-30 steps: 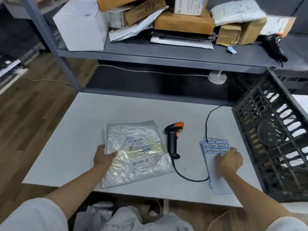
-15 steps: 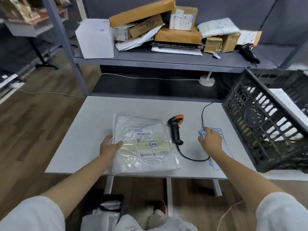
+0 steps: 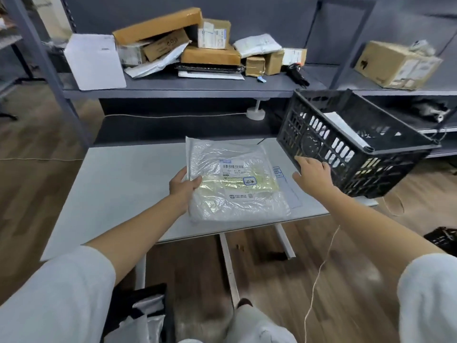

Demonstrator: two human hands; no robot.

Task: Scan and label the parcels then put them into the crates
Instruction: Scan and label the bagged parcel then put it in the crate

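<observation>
Left hand [image 3: 184, 186] is gripping the left edge of the parcel [image 3: 235, 181], thumb on top and fingers curling underneath, so that side is sitting a bit up off the table [image 3: 118, 184]. Right hand [image 3: 312, 175] is holding nothing, fingers spread and fairly straight, hanging just beside the near corner of the crate [image 3: 351, 144] – can't tell if the fingertips are actually touching it

Parcel is a flat, squarish bag of crinkly clear plastic, shiny and full of wrinkles, with something pale yellow inside. A white barcode label [image 3: 233, 168] is sitting on top, with a small blue-edged sticker [image 3: 249, 181] just below it. Its near edge is lying close to the table's front edge

Room-wise: the whole left half of the smooth grey tabletop is showing bare surface, while the right side is getting tight, with the crate hanging over the table's right edge. A sticker sheet [image 3: 288, 186] with blue outlines is peeking out from under the parcel's right side, in the gap between parcel and crate

Crate is black rigid plastic with a lattice of slots, tilted, open top, something white and flat lying inside. Behind the table a grey metal shelf [image 3: 197, 86] is carrying a messy pile of brown cardboard boxes [image 3: 210, 55], white mailer bags and one plain white box [image 3: 95, 61]. Floor is wood plank, blurry near my feet
</observation>
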